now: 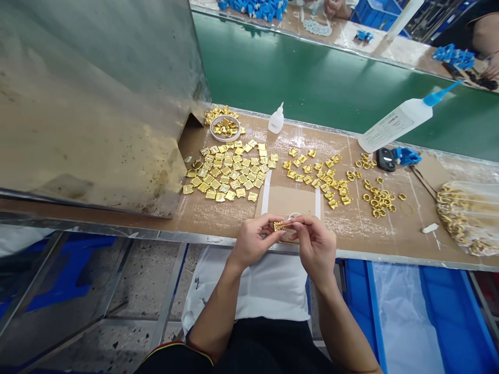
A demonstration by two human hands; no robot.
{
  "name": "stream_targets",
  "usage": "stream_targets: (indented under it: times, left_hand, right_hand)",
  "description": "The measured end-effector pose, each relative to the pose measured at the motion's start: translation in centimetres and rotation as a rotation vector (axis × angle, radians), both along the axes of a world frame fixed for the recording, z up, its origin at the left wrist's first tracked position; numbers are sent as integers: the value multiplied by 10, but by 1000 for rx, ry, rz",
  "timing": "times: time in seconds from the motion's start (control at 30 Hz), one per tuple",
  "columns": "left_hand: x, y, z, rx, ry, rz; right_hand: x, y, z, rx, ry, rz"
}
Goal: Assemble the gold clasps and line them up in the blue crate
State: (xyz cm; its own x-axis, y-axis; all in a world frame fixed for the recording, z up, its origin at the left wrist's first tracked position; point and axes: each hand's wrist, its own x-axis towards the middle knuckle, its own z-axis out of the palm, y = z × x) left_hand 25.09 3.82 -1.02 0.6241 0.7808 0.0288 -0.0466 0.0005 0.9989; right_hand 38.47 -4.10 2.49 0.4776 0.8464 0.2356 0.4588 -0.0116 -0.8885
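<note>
Between thumb and fingers, my left hand [255,240] pinches a small gold piece [278,226] over the table's front edge. Close on its right, my right hand [316,244] is closed around something thin that reaches the gold piece; what it is cannot be made out. A cardboard sheet [290,200] with white strips lies beneath and beyond the hands. Flat gold pieces [234,171] are spread at the left, and gold fittings [329,176] lie to the right of the sheet. Gold rings [380,200] form a loose pile farther right.
A metal box [97,104] fills the left. Beyond the sheet stands a small white bottle [276,120]; a large bottle [395,124] leans at the right near a black device [385,159] and a bag of gold parts [468,218]. Other people's hands show across the green belt [312,78].
</note>
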Motion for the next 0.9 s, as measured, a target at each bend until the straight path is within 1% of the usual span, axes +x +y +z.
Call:
stream_targets:
  times: [0.4, 0.9]
  left_hand:
    - [1, 0, 0, -51, -23, -10]
    - [2, -1, 1, -80, -25, -4]
  right_hand:
    - [2, 0, 0, 17, -6, 24]
    - [1, 2, -3, 49, -31, 5]
